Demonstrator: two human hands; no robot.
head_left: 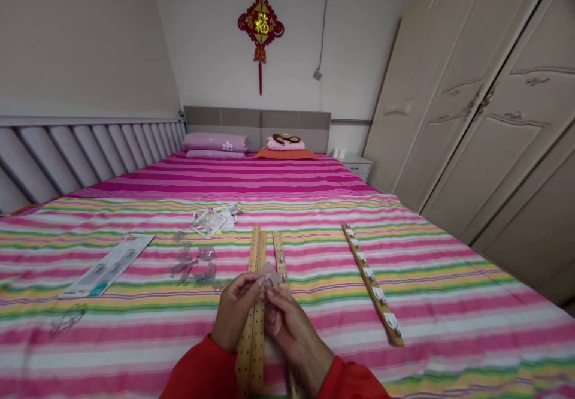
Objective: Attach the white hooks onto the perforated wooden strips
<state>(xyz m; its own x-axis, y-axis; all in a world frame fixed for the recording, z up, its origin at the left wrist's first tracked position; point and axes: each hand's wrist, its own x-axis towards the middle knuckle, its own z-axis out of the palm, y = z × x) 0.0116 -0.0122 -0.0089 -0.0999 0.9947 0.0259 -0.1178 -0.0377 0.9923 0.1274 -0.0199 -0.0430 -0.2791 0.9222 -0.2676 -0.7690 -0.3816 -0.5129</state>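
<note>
My left hand (234, 310) and my right hand (294, 330) meet at the front middle of the bed, fingers closed in a pinch. Between their fingertips is a small clear plastic packet (268, 271); whether anything sits inside it I cannot make out. Below the hands lie two long wooden strips with rows of holes (258, 330), side by side. Another wooden strip (277, 244), partly hidden by my right hand, bears small metal pieces. Off to the right rests a wooden strip (374, 289) fitted with several white and metal hooks.
Left of the strips are crumpled clear plastic scraps (195, 265), torn packaging (211, 221), a flat blister card (110, 265) and a thin wire-like tangle (68, 319). Everything lies on a striped bedsheet (314, 312). Pillows (215, 142) are at the headboard; a wardrobe (476, 129) stands right.
</note>
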